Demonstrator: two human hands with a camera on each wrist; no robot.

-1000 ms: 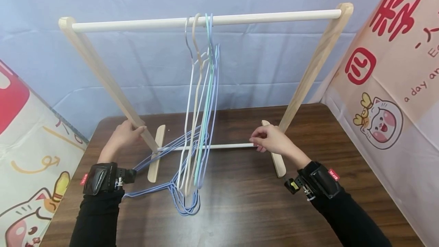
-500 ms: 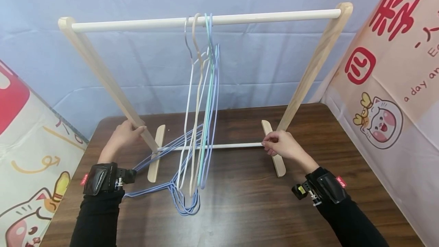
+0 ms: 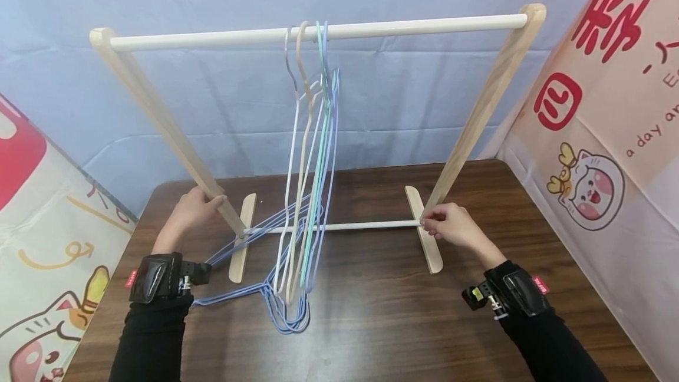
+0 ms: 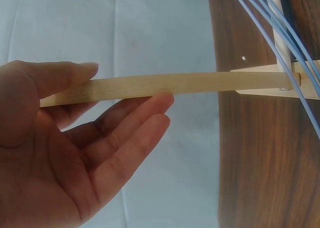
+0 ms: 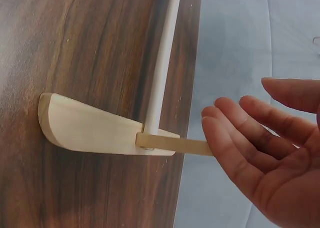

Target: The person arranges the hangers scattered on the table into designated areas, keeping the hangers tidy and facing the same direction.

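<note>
My left hand [image 3: 193, 211] holds the wooden left post [image 3: 159, 117] of a clothes rack low down. In the left wrist view, the thumb lies along one side of the post and fingers along the other. Beside the right post [image 3: 485, 99], my right hand [image 3: 456, 227] is loosely curled, its fingertips overlapping the post's base; the right wrist view shows nothing between thumb and fingers. From the white top rail [image 3: 424, 26] hang white, beige, green and light-blue hangers [image 3: 334, 140] near the middle. Several blue hangers [image 3: 228, 297] lie below, partly across the rack's left foot [image 3: 237, 264].
A white lower rod [image 3: 366, 226] joins the posts near the brown wooden table [image 3: 361, 323]. The right foot [image 3: 431, 257] stands by my right hand. A pale blue cloth [image 3: 403, 111] hangs behind, with printed cloths on both sides.
My right hand has moved rightward along the lower rod to the right post's base. The hanging hangers have swayed slightly. My left hand has stayed on the left post.
</note>
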